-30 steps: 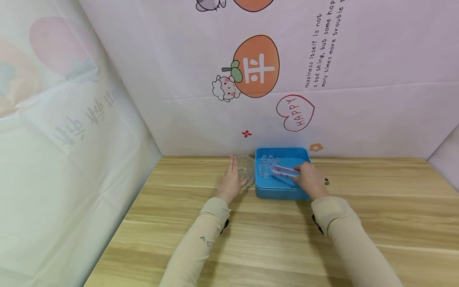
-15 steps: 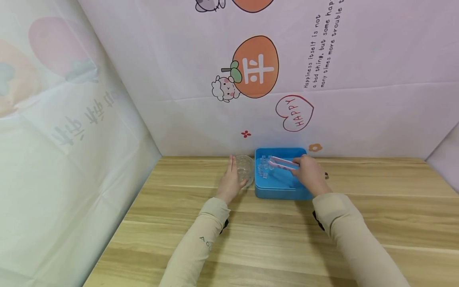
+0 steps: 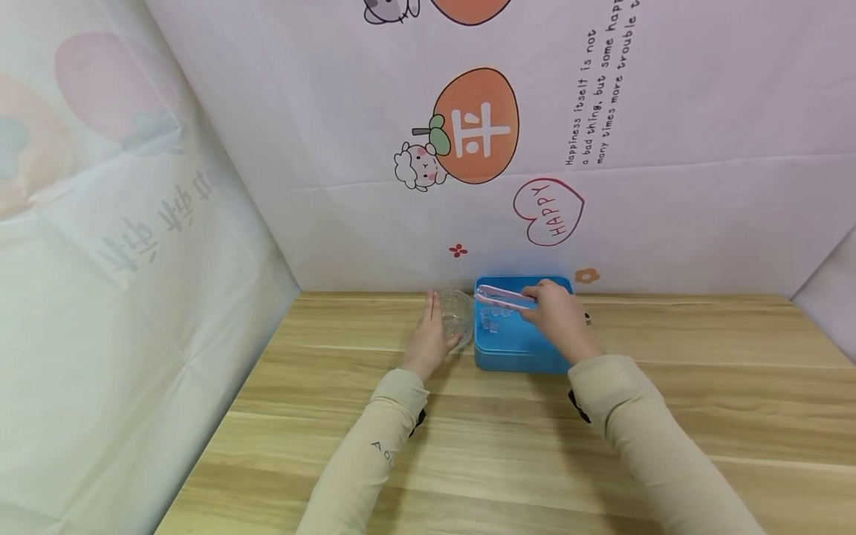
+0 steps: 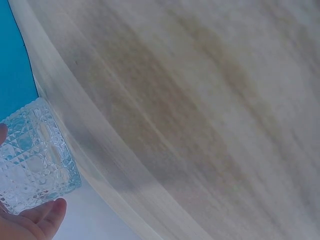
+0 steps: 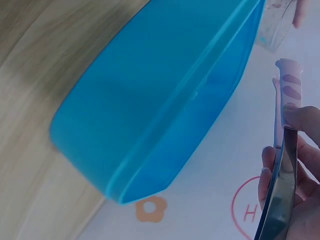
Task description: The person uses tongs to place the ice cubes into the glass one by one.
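Note:
My left hand [image 3: 430,340] holds a clear, faceted glass bowl [image 3: 458,316] standing on the table, thumb on one side and fingers on the other. In the left wrist view the glass bowl [image 4: 37,157] shows its cut pattern. With my right hand [image 3: 558,316] I grip pink-tipped metal tongs [image 3: 504,297] above a blue box [image 3: 524,361]. The tongs [image 5: 290,100] point toward the glass in the right wrist view. A clear piece seems to sit between their tips, too small to be sure. Several clear cubes [image 3: 493,325] lie at the box's left side.
The wooden table [image 3: 495,446] meets a printed white cloth backdrop [image 3: 361,238] right behind the box and bowl. Another white cloth [image 3: 200,282] hangs on the left. A small dark object [image 3: 588,319] shows at the box's right side, partly behind my right hand.
My right hand has lifted the tongs from among the cubes and moved them left and back, toward the bowl. My left hand and the bowl have stayed put.

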`<state>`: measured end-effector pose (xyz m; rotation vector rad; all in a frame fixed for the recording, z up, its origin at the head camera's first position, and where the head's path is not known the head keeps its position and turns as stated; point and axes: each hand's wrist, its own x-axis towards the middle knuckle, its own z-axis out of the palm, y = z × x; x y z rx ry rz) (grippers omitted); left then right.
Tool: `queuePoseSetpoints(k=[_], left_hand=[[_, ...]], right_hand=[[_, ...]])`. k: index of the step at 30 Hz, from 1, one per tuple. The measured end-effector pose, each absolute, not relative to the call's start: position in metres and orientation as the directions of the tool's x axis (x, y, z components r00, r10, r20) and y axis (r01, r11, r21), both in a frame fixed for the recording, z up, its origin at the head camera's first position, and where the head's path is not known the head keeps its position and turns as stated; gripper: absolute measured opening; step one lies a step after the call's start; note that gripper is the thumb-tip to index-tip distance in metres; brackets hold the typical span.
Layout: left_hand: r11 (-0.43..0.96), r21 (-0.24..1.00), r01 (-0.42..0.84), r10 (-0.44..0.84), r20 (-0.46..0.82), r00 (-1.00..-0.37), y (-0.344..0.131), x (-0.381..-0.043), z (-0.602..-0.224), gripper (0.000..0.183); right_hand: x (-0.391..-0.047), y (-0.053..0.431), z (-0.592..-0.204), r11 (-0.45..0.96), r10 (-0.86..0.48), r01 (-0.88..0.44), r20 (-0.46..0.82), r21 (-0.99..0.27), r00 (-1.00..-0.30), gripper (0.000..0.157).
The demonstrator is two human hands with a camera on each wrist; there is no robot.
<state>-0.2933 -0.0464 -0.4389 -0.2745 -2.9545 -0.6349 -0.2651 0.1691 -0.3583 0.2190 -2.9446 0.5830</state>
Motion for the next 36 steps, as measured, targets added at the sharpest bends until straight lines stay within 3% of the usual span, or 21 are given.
queuePoseSetpoints(k=[36], left_hand=[[0.894,0.399,0.204,0.152,0.159,-0.976,-0.047,-0.294,-0.442,0.091]], right_hand=[[-0.263,0.141,-0.363,0.898,-0.170,-0.207,0.130,-0.389,-0.977,0.037]])
